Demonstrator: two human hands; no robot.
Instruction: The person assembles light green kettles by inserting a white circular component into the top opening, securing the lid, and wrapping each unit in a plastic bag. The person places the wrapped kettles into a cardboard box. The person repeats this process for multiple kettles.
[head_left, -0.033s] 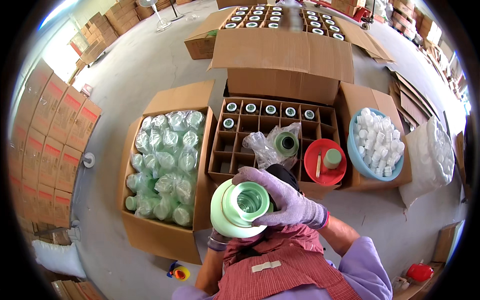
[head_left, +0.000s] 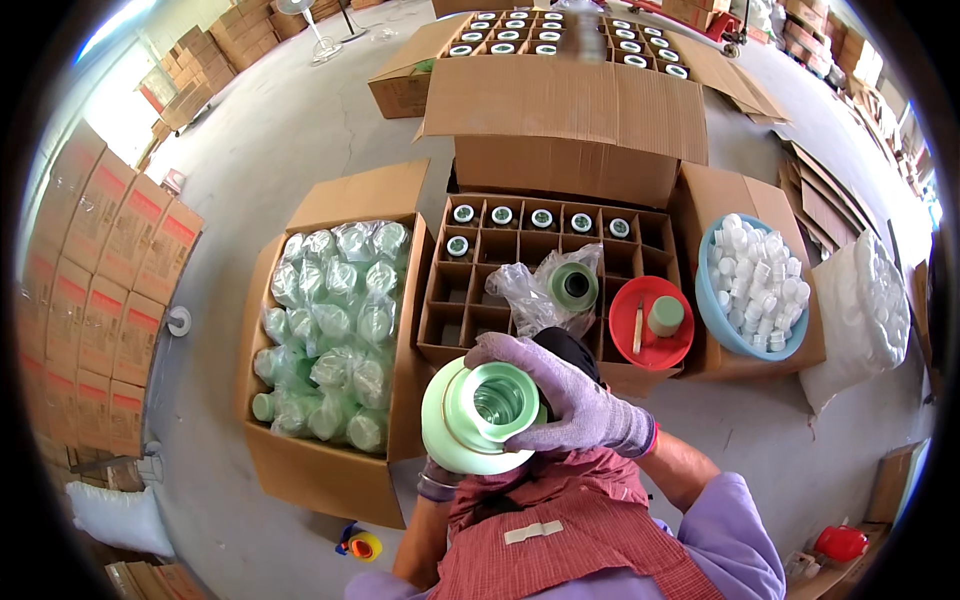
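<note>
The concrete floor [head_left: 300, 130] spreads out under everything, with stacked cartons [head_left: 95, 300] along my left. Ahead lies a big open carton of filled cells [head_left: 560, 40], its flap hanging toward me. Nearer, on my left, an open carton [head_left: 330, 480] is packed with pale green spools wrapped in clear plastic [head_left: 330, 320]. Right in front of me sits the divided carton [head_left: 450, 300]: a row of spools stands in its far cells, one more in the second row, the near-left cells bare. On it lie a crumpled plastic bag with a green spool [head_left: 572, 285] inside, and just beside that a red dish [head_left: 655, 335] holding a small green cylinder and a stick. To the right, a blue bowl [head_left: 715, 300] is heaped with small white caps, and beyond it lies a white sack [head_left: 870, 310].

I hold a pale green spool [head_left: 480, 410] close above my lap, just before the divided carton, its hollow end turned up toward me. My right hand [head_left: 570, 395], in a grey glove, wraps its grip over the top and right side, fingers curled against the core. My left hand [head_left: 440, 480] sits beneath the flange, mostly hidden; I cannot tell how its grip is closed.
</note>
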